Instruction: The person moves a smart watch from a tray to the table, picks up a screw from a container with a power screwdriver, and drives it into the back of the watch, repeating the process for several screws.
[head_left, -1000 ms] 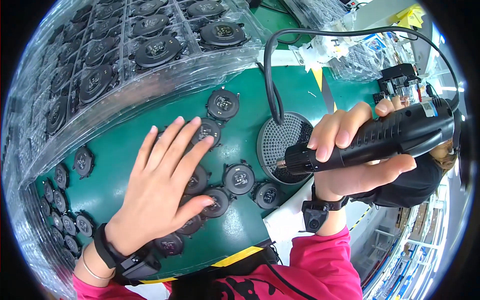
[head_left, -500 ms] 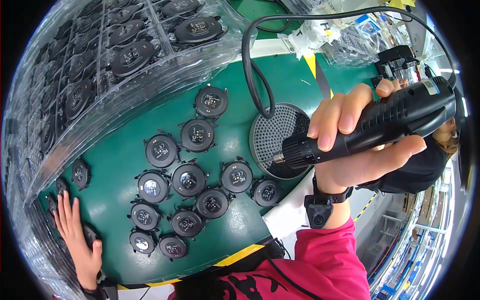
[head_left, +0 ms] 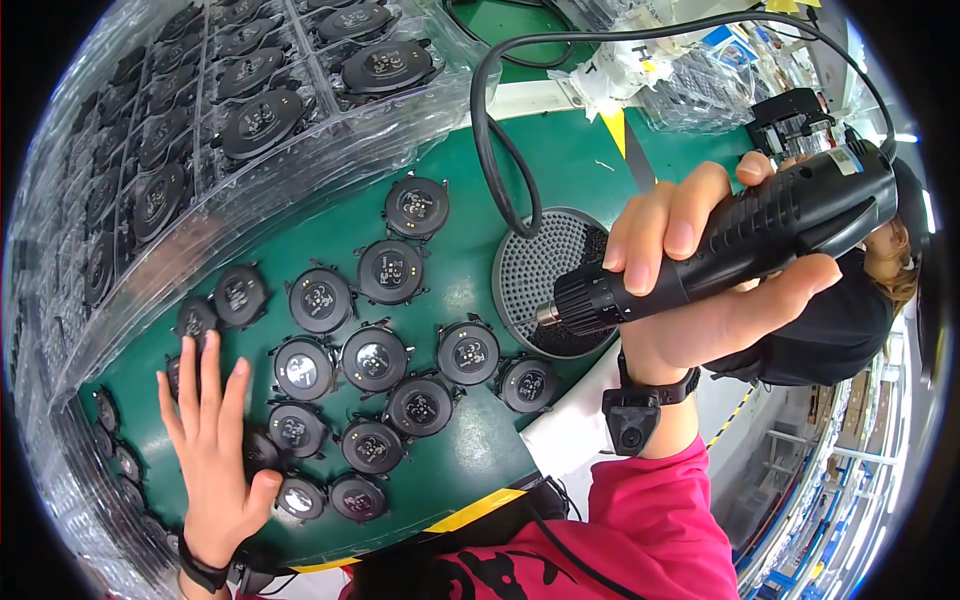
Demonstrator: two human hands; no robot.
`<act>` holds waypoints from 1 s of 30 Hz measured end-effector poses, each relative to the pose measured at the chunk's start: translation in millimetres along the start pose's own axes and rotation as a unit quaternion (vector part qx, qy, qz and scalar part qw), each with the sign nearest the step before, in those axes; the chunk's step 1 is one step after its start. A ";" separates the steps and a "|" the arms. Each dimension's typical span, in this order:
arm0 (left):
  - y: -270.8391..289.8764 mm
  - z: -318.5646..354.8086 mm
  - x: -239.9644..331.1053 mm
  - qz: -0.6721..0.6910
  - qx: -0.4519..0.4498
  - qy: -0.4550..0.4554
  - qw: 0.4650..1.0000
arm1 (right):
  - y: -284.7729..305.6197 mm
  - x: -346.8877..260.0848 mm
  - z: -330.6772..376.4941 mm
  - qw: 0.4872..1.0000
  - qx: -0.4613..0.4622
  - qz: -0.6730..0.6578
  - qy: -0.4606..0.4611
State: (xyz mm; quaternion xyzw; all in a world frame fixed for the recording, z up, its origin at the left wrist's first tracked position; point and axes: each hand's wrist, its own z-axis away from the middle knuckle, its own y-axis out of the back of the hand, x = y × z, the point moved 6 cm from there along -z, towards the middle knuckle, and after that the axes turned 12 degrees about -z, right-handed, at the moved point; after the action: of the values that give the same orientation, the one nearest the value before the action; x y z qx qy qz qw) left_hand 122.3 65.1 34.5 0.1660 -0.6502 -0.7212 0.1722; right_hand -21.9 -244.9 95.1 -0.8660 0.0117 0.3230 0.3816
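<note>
Black, round watch backs (head_left: 374, 358) strewn across a green table (head_left: 480, 458).
At eight o'clock the left hand (head_left: 212, 470) spreads its fingers wide, middle fingertip at one watch back's rim; I count thirteen lying unhidden mid-table, with more crowded toward nine. At three, the right hand (head_left: 695, 345) grips one ribbed black driver (head_left: 780, 225), its metal tip seen against one round, pitted grey dish (head_left: 525, 265). Crinkled clear plastic trays (head_left: 290, 175), number unclear, rise at ten.

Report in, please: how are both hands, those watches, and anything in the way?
Right hand gripping screwdriver, above dish. Left hand open, fingers spread at watches. Cord looping across dish's far edge.
</note>
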 end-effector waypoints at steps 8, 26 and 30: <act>37.9 -42.7 45.2 0.074 0.059 -0.041 0.995 | -6.8 -4.4 1.2 1.000 -0.017 0.009 0.007; 23.9 -57.5 166.8 0.083 0.131 -0.395 0.906 | -12.7 -5.7 1.7 0.996 -0.067 0.049 0.018; 27.3 -59.9 160.4 0.112 0.116 -0.354 0.921 | -11.2 -5.6 0.9 0.997 -0.063 0.047 0.025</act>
State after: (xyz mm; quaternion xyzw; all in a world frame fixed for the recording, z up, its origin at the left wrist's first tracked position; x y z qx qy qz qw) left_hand 9.0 -64.8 53.2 -0.1552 -0.7622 -0.6284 -0.0099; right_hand -23.8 -237.6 105.1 -0.8946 0.0410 0.3191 0.3100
